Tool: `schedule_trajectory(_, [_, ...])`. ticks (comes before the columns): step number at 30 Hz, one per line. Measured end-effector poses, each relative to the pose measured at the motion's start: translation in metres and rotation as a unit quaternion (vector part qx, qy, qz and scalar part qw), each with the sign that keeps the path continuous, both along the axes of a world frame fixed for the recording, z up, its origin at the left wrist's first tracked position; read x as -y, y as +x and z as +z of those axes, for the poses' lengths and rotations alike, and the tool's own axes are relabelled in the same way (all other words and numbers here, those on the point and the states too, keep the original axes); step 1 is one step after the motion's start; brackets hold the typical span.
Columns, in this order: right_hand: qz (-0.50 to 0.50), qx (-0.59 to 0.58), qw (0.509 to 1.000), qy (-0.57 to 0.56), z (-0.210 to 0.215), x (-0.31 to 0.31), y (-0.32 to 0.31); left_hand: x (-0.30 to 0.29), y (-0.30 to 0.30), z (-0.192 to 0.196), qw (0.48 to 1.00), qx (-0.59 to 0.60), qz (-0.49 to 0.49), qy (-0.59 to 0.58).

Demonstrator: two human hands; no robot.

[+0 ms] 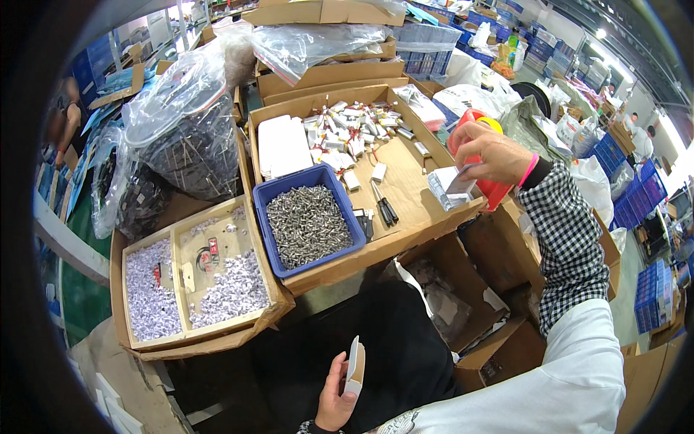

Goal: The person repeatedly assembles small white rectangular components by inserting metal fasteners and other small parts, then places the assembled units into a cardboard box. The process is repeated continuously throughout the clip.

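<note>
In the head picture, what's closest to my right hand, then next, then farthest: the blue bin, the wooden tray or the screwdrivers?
1. Screwdrivers: to the left of your right hand.
2. Blue bin: farther left, past the screwdrivers.
3. Wooden tray: farthest left, past the blue bin.

Blue crates (653,296) and metal parts (307,224) mark a workshop.

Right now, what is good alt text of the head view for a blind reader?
A person's left hand holds a white piece low; the right hand grips part of a pale stack at the right end of a cardboard tray. To the left are a blue bin of metal parts and a wooden tray of pale bits.
</note>
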State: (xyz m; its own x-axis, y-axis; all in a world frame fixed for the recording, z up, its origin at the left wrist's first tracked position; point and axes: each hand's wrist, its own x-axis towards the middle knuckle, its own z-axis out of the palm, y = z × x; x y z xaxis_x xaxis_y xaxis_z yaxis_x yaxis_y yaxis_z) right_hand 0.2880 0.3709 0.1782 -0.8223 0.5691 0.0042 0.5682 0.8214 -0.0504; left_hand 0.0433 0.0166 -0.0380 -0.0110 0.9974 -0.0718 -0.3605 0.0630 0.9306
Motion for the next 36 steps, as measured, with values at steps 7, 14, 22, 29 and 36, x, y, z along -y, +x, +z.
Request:
schedule_trajectory(7, [-0.123, -0.092, 0.981, -0.116, -0.005, -0.025, -0.037, 0.002, -0.003, -0.002, 1.000, 0.002, -0.001, 0.005])
schedule_trajectory(14, [-0.133, 0.000, 0.956, -0.263, -0.050, -0.089, -0.091, 0.003, 0.001, -0.015, 0.995, 0.091, 0.011, -0.026])
schedule_trajectory(22, [-0.117, 0.015, 0.962, -0.246, -0.089, -0.121, -0.117, 0.006, -0.009, -0.011, 0.997, 0.066, 0.044, 0.024])
schedule_trajectory(29, [-0.043, -0.112, 0.989, -0.085, -0.061, -0.079, -0.101, 0.000, -0.021, 0.000, 0.988, 0.156, 0.001, -0.019])
schedule_trajectory(36, [0.038, -0.350, 0.890, -0.291, -0.028, 0.072, -0.109, 0.005, -0.018, -0.011, 0.938, 0.346, -0.027, -0.020])
